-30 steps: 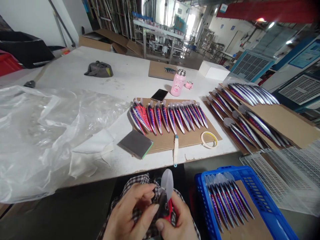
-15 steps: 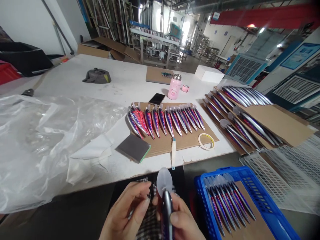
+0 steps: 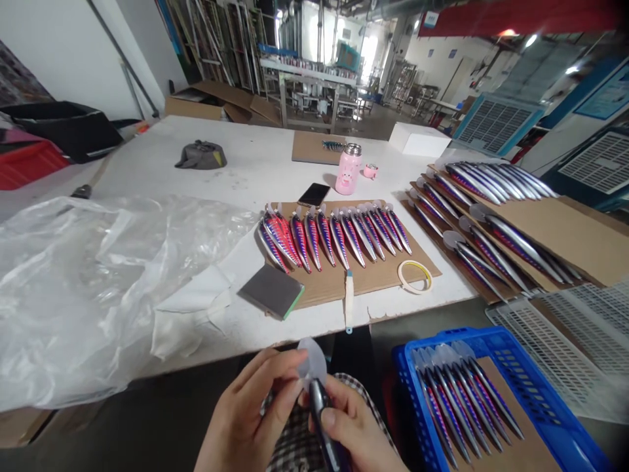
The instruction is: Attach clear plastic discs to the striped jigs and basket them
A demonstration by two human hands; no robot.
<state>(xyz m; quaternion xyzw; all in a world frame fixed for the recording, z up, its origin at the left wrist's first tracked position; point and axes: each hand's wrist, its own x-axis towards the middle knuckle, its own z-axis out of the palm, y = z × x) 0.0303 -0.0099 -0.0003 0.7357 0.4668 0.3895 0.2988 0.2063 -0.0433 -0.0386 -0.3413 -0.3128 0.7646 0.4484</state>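
Note:
Both my hands hold a fishing lure (image 3: pixel 322 419) with a dark, striped body and a clear plastic lip. My left hand (image 3: pixel 250 413) pinches at the lip from the left, and my right hand (image 3: pixel 354 432) grips the body below it. A checked cloth (image 3: pixel 295 426) lies under my hands. On the table, a row of several finished-looking pink and blue lures (image 3: pixel 334 239) lies on a cardboard sheet (image 3: pixel 388 275). A blue plastic basket (image 3: pixel 472 341) at lower right holds more lures, beyond reach of neither hand's fingers but not touching them.
A crumpled plastic sheet (image 3: pixel 98 295) covers the table's left side. A sanding block (image 3: pixel 271 292), tape roll (image 3: pixel 415 276), phone (image 3: pixel 313 194) and pink bottle (image 3: pixel 348 170) stand on the white table (image 3: pixel 255 160). Lure-laden cardboard sheets (image 3: pixel 555 242) and white mesh trays (image 3: pixel 565 321) lie right.
The lure has dropped lower and tilted, its lip now nearer my left fingers and its tail swung toward lower right. The whole view has shifted slightly.

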